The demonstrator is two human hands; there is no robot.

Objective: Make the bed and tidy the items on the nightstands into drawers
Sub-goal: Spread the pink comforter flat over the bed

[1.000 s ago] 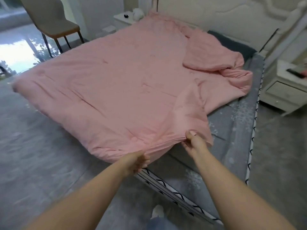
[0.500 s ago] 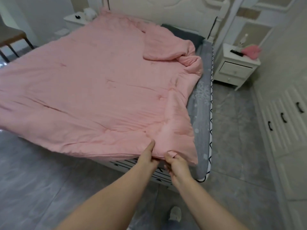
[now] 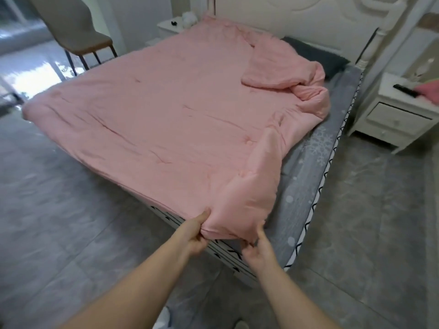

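A pink quilt [image 3: 166, 110] covers most of the bed, bunched and folded over at its far right corner near the dark grey pillow [image 3: 316, 55]. The grey snowflake sheet [image 3: 318, 148] shows bare along the right side. My left hand [image 3: 193, 236] and my right hand [image 3: 257, 251] both grip the quilt's near right corner at the foot of the bed, a hand's width apart. The right nightstand [image 3: 396, 122] holds a black remote [image 3: 405, 89] and a pink item [image 3: 428, 90]. The left nightstand [image 3: 167, 28] carries a small dark object and a white fluffy item [image 3: 189, 19].
A grey chair [image 3: 76, 27] stands beyond the bed's left side near a bright window. The white headboard [image 3: 297, 15] rises behind the bed. Grey tiled floor [image 3: 368, 222] runs between the bed and the right nightstand.
My hands have spread apart along the quilt's corner edge, and the corner is pulled further toward the foot. The view has swung back to the left.
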